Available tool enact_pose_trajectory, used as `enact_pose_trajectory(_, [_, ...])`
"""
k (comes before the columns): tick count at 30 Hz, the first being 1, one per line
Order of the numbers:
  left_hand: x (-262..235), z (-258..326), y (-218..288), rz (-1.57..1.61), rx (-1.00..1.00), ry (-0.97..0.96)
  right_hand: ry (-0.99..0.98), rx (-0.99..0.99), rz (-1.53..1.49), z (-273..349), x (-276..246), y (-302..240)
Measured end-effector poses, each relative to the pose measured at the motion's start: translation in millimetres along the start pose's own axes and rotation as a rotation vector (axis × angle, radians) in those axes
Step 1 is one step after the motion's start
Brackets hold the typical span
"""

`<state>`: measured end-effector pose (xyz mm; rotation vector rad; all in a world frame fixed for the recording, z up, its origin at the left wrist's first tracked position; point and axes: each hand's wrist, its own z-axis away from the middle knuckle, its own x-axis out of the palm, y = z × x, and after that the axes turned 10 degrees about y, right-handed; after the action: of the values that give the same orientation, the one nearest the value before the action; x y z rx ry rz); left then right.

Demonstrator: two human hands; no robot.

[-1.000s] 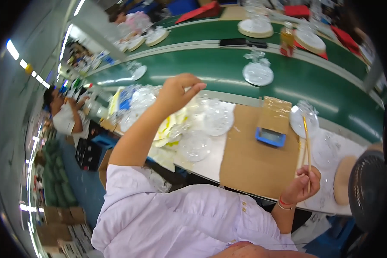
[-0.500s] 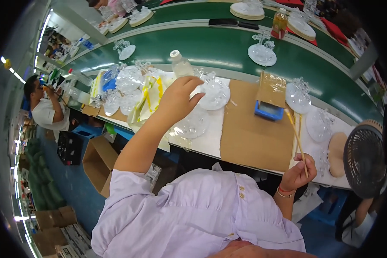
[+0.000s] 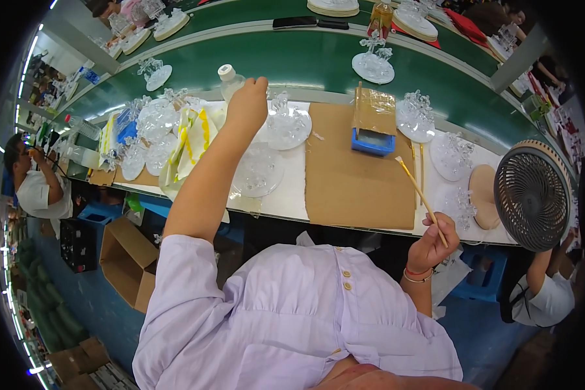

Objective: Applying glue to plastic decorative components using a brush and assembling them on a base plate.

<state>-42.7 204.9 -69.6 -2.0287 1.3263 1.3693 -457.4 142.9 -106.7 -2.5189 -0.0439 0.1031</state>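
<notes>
My left hand [image 3: 248, 104] is at the right side of a clear bottle with a white cap [image 3: 227, 77], its fingers bent and pressed together. What they hold, if anything, is hidden. Just right of it lies a round white disc with clear ornaments [image 3: 289, 127], and nearer me is another white disc [image 3: 258, 172]. My right hand [image 3: 433, 240] pinches a thin wooden-handled brush [image 3: 417, 184], bristles pointing up and left. Past its tip, a blue tray [image 3: 373, 144] sits under a brown cardboard cover [image 3: 374, 112].
A brown cardboard sheet [image 3: 351, 188] lies at the middle of the bench. Left are a yellow-and-white cloth [image 3: 192, 140] and several discs. A black fan [image 3: 533, 195] stands at right. Beyond runs a green belt [image 3: 305, 58] carrying discs. A co-worker [image 3: 42, 185] sits at far left.
My left hand has moved away from me and left, from above the disc to beside the bottle, its fingers closing up. My right hand still holds the brush. The whole view has shifted.
</notes>
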Motion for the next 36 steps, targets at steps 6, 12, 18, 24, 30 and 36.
enact_pose_trajectory(6, [-10, -8, 22, 0.096, 0.103, 0.103, -0.014, 0.022, 0.024, 6, 0, 3])
enact_pose_trajectory(12, [-51, -8, 46, 0.146, 0.296, 0.297, 0.005, -0.017, 0.036, -3, 4, 3])
enact_pose_trajectory(18, [-61, 32, 87, 0.444, 0.455, 0.186, 0.05, 0.007, -0.003, -40, 22, 16])
enact_pose_trajectory(24, [-32, 76, 124, 0.55, 0.352, -0.038, -0.065, 0.098, 0.137, -75, 56, 43])
enact_pose_trajectory(30, [-12, 82, 125, 0.68, 0.273, 0.087, -0.141, 0.059, 0.244, -84, 89, 61])
enact_pose_trajectory(36, [1, 99, 104, 0.763, 0.154, -0.012, -0.18, 0.056, 0.251, -76, 100, 72])
